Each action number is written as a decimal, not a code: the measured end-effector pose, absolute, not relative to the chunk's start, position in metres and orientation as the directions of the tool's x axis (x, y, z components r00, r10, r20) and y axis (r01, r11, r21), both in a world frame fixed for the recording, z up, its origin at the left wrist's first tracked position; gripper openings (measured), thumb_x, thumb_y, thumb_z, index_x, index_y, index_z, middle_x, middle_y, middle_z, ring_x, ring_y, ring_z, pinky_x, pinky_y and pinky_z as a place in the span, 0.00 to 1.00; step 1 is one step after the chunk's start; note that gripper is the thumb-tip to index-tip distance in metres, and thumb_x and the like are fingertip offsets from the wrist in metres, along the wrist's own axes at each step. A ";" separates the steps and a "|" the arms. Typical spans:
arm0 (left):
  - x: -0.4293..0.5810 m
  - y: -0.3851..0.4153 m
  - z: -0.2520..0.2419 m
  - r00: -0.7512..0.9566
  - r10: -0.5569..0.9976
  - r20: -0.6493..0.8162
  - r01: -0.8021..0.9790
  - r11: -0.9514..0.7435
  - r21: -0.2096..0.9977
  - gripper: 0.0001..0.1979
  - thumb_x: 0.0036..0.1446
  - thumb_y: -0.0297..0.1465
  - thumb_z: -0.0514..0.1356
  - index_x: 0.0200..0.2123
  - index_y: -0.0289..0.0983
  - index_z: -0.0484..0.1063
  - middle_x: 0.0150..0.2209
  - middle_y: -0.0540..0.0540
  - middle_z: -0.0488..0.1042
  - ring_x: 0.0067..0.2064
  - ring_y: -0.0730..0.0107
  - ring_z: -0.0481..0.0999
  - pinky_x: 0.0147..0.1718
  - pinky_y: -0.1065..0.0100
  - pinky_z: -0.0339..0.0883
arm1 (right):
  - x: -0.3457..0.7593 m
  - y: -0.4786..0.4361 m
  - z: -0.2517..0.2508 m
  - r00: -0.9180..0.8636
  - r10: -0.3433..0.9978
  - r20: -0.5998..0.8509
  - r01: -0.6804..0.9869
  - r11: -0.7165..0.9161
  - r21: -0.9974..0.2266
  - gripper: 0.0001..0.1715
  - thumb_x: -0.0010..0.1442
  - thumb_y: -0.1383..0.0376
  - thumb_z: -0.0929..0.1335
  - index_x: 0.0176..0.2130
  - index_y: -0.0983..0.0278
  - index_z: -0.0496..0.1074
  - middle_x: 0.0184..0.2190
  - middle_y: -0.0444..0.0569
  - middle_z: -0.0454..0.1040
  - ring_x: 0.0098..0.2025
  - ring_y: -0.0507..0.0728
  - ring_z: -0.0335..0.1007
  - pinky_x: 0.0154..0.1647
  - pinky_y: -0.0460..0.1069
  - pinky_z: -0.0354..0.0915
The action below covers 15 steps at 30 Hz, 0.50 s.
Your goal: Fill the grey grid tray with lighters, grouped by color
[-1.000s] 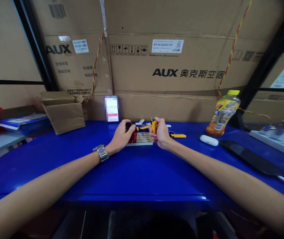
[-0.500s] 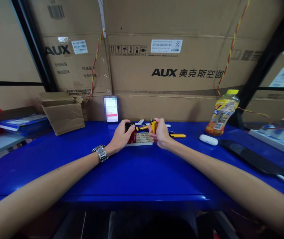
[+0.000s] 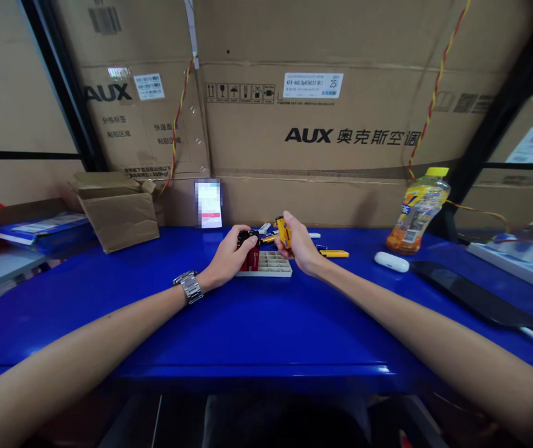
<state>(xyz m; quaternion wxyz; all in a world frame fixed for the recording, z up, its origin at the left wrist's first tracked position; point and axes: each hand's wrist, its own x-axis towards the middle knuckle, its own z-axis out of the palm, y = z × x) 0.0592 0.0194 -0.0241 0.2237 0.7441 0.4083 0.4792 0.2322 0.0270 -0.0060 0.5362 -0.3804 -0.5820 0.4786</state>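
My left hand (image 3: 233, 252) is closed around the black top of a small red block-like object (image 3: 251, 260), which stands at the left end of a white gridded tray (image 3: 273, 272). The fingers cover part of it, so its kind is unclear. My right hand (image 3: 300, 244) grips a small yellow tool with a black end (image 3: 284, 233), tilted upright above the tray's right side. Behind the tray and between my hands lie several loose pieces, blue, yellow and white. A yellow stick-shaped object (image 3: 334, 254) rests just right of my right hand.
A phone (image 3: 209, 208) leans against the large cardboard carton (image 3: 248, 149) behind the blue table (image 3: 257, 330). An open cardboard box (image 3: 121, 214) stands left. At right are a drink bottle (image 3: 415, 214), a white earbud case (image 3: 391, 262) and a black phone (image 3: 472, 292) with a cable.
The yellow tool in my right hand has turned, showing its broad side and black end. The tray and red object have shifted slightly right and nearer, my left hand moving with them.
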 end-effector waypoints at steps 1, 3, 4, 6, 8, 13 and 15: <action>0.060 0.019 -0.024 0.223 0.817 0.532 0.383 -0.575 0.723 0.14 0.60 0.38 0.52 0.46 0.37 0.64 0.42 0.44 0.72 0.43 0.63 0.71 0.44 0.60 0.64 | 0.233 0.029 -0.007 -0.122 0.942 0.314 -0.048 0.310 -0.949 0.18 0.61 0.48 0.58 0.32 0.59 0.57 0.14 0.37 0.63 0.13 0.49 0.54 0.14 0.43 0.47; 0.060 0.018 -0.024 0.249 0.814 0.525 0.364 -0.581 0.728 0.13 0.60 0.37 0.52 0.46 0.38 0.64 0.42 0.45 0.72 0.43 0.63 0.71 0.44 0.61 0.64 | 0.234 0.032 -0.008 -0.110 0.898 0.426 0.017 0.430 -0.903 0.15 0.60 0.51 0.62 0.33 0.59 0.57 0.20 0.39 0.67 0.20 0.49 0.61 0.19 0.44 0.54; 0.061 0.017 -0.024 0.260 0.813 0.521 0.352 -0.582 0.733 0.13 0.60 0.37 0.52 0.46 0.38 0.64 0.43 0.45 0.72 0.44 0.63 0.71 0.45 0.61 0.64 | 0.234 0.033 -0.009 -0.117 0.872 0.475 0.065 0.484 -0.872 0.14 0.59 0.52 0.63 0.33 0.60 0.58 0.21 0.40 0.66 0.22 0.49 0.62 0.22 0.44 0.55; 0.061 0.017 -0.023 0.273 0.809 0.521 0.335 -0.588 0.736 0.14 0.60 0.37 0.52 0.46 0.37 0.64 0.43 0.45 0.72 0.44 0.63 0.71 0.45 0.61 0.64 | 0.236 0.035 -0.011 -0.148 0.819 0.555 0.177 0.574 -0.799 0.14 0.59 0.54 0.64 0.30 0.62 0.62 0.21 0.39 0.62 0.23 0.49 0.58 0.24 0.45 0.55; 0.061 0.017 -0.023 0.274 0.802 0.530 0.333 -0.596 0.730 0.14 0.60 0.37 0.52 0.46 0.37 0.64 0.43 0.44 0.72 0.44 0.63 0.71 0.46 0.62 0.64 | 0.237 0.035 -0.012 -0.200 0.782 0.590 0.247 0.623 -0.742 0.16 0.59 0.54 0.64 0.28 0.63 0.64 0.19 0.38 0.57 0.22 0.48 0.53 0.24 0.46 0.53; 0.061 0.017 -0.024 0.271 0.805 0.527 0.321 -0.592 0.739 0.14 0.60 0.37 0.52 0.46 0.37 0.64 0.43 0.44 0.71 0.44 0.63 0.71 0.45 0.62 0.64 | 0.243 0.041 -0.016 -0.291 0.754 0.589 0.297 0.656 -0.693 0.16 0.59 0.53 0.64 0.32 0.63 0.69 0.20 0.40 0.60 0.24 0.50 0.55 0.25 0.47 0.54; 0.060 0.018 -0.024 0.276 0.807 0.522 0.306 -0.588 0.749 0.14 0.60 0.37 0.52 0.46 0.37 0.64 0.43 0.44 0.71 0.44 0.63 0.71 0.45 0.62 0.65 | 0.246 0.044 -0.018 -0.322 0.746 0.583 0.343 0.666 -0.663 0.16 0.58 0.54 0.65 0.32 0.64 0.71 0.21 0.41 0.63 0.24 0.51 0.57 0.26 0.47 0.55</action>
